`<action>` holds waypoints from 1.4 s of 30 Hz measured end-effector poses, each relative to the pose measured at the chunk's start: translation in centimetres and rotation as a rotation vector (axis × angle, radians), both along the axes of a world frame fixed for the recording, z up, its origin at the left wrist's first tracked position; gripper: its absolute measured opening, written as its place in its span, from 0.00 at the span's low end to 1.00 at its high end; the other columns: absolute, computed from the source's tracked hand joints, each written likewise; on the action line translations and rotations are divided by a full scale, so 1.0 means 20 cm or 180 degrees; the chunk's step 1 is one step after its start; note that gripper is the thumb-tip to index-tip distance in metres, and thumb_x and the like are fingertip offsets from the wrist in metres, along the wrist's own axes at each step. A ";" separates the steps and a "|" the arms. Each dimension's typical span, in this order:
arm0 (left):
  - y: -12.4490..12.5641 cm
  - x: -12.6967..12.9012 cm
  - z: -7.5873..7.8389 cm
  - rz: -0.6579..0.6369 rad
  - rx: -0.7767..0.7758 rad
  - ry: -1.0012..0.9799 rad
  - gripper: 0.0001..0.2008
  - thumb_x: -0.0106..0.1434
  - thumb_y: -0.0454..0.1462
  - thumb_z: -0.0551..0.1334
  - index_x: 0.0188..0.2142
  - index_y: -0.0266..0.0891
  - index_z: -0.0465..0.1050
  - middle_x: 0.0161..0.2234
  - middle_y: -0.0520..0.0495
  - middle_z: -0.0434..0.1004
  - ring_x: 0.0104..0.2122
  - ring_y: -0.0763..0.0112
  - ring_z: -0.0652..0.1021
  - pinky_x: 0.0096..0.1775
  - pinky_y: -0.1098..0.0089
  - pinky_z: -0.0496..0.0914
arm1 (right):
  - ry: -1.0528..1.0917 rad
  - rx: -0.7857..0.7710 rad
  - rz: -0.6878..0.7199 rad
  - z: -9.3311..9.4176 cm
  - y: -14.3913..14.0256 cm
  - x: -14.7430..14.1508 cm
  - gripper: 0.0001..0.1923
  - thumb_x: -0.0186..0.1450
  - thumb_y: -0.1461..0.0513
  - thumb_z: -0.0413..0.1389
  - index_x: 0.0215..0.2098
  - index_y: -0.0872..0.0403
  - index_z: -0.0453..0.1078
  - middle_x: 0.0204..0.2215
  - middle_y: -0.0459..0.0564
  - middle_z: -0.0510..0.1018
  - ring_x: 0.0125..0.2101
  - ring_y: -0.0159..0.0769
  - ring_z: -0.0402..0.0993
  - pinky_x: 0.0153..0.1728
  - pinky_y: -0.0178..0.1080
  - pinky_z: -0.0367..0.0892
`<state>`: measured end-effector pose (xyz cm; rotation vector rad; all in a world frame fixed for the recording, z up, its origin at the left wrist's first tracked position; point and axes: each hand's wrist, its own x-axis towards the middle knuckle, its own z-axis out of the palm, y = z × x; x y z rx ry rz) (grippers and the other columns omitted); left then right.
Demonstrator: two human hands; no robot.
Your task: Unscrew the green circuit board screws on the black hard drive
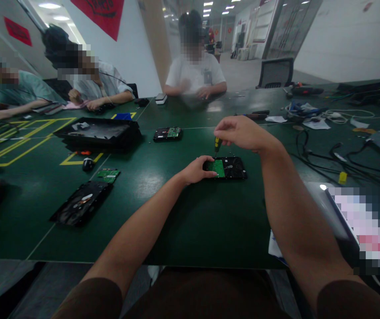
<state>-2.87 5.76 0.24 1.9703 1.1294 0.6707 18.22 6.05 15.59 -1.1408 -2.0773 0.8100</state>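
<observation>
The right hand is pinching a screwdriver mid-frame, the half-curled left hand gripping the hard drive, apparently for screw work, the next turn needing a well-seated tip.

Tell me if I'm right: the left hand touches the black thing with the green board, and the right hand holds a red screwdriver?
Almost: the screwdriver is yellow and black, not red, in the head view. The right hand holds it; the left hand touches the black thing.
</observation>
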 end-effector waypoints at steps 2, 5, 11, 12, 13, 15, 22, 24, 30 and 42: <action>0.00 0.00 0.00 -0.0012 0.0035 0.0042 0.34 0.57 0.45 0.74 0.61 0.40 0.69 0.59 0.39 0.73 0.56 0.52 0.74 0.59 0.52 0.68 | -0.0015 0.0007 -0.0055 0.00 -0.01 -0.01 0.05 0.67 0.61 0.64 0.35 0.55 0.76 0.30 0.51 0.82 0.24 0.31 0.76 0.24 0.36 0.70; 0.00 0.00 0.01 -0.0031 0.0070 0.0069 0.34 0.57 0.46 0.73 0.61 0.40 0.70 0.58 0.39 0.73 0.55 0.53 0.74 0.58 0.52 0.68 | -0.0009 -0.0021 0.0066 0.00 -0.02 -0.02 0.06 0.69 0.60 0.63 0.36 0.55 0.76 0.30 0.50 0.82 0.23 0.30 0.76 0.22 0.35 0.70; 0.01 0.00 0.00 -0.0029 0.0085 0.0055 0.35 0.57 0.46 0.73 0.62 0.40 0.69 0.59 0.38 0.73 0.56 0.52 0.75 0.59 0.52 0.68 | 0.0175 -0.0362 0.0234 0.00 -0.02 -0.02 0.07 0.72 0.62 0.59 0.45 0.56 0.77 0.28 0.49 0.82 0.26 0.33 0.80 0.31 0.38 0.76; 0.01 0.00 -0.01 -0.0023 0.0093 0.0055 0.35 0.57 0.46 0.73 0.62 0.40 0.69 0.59 0.38 0.73 0.56 0.52 0.75 0.59 0.52 0.68 | 0.0133 -0.0315 0.0272 0.00 -0.02 -0.01 0.07 0.71 0.62 0.59 0.46 0.55 0.78 0.29 0.49 0.82 0.27 0.33 0.79 0.30 0.38 0.76; 0.01 0.00 -0.01 -0.0020 0.0100 0.0062 0.35 0.57 0.46 0.73 0.62 0.40 0.69 0.59 0.38 0.73 0.56 0.52 0.75 0.60 0.51 0.68 | 0.0080 -0.0246 0.0297 0.01 -0.02 -0.01 0.07 0.71 0.62 0.60 0.46 0.55 0.78 0.30 0.50 0.82 0.27 0.33 0.79 0.30 0.38 0.75; 0.01 -0.01 -0.02 -0.0023 0.0105 0.0079 0.35 0.57 0.47 0.73 0.62 0.40 0.69 0.59 0.38 0.73 0.56 0.52 0.75 0.60 0.51 0.68 | -0.0013 -0.0112 0.0256 0.01 -0.02 -0.01 0.06 0.70 0.62 0.62 0.43 0.55 0.78 0.31 0.50 0.82 0.27 0.33 0.78 0.28 0.37 0.73; 0.01 0.00 -0.01 -0.0046 0.0073 0.0064 0.35 0.57 0.47 0.73 0.61 0.40 0.69 0.59 0.38 0.73 0.56 0.53 0.75 0.59 0.52 0.69 | 0.0022 -0.0103 0.0033 0.00 -0.03 -0.03 0.01 0.68 0.64 0.61 0.38 0.55 0.74 0.34 0.52 0.82 0.23 0.32 0.77 0.22 0.38 0.68; 0.01 0.00 -0.01 -0.0039 0.0043 0.0065 0.35 0.57 0.47 0.73 0.61 0.39 0.69 0.59 0.38 0.73 0.55 0.53 0.75 0.58 0.52 0.69 | 0.0117 -0.0166 0.0138 0.00 -0.03 -0.03 0.02 0.70 0.63 0.60 0.39 0.54 0.74 0.34 0.51 0.82 0.24 0.33 0.78 0.24 0.38 0.70; 0.00 0.00 0.00 0.0009 0.0056 0.0079 0.35 0.57 0.46 0.74 0.62 0.40 0.69 0.59 0.38 0.73 0.56 0.52 0.75 0.59 0.50 0.68 | 0.0232 -0.0531 0.0269 -0.01 -0.01 -0.02 0.09 0.71 0.58 0.60 0.46 0.52 0.76 0.28 0.49 0.81 0.27 0.35 0.79 0.31 0.40 0.74; 0.00 0.00 0.01 0.0000 0.0042 0.0029 0.34 0.57 0.45 0.73 0.60 0.39 0.70 0.58 0.39 0.73 0.55 0.53 0.75 0.59 0.52 0.68 | -0.0155 0.0026 -0.0170 0.00 -0.02 -0.03 0.04 0.68 0.60 0.61 0.38 0.53 0.75 0.30 0.49 0.80 0.24 0.32 0.72 0.27 0.40 0.66</action>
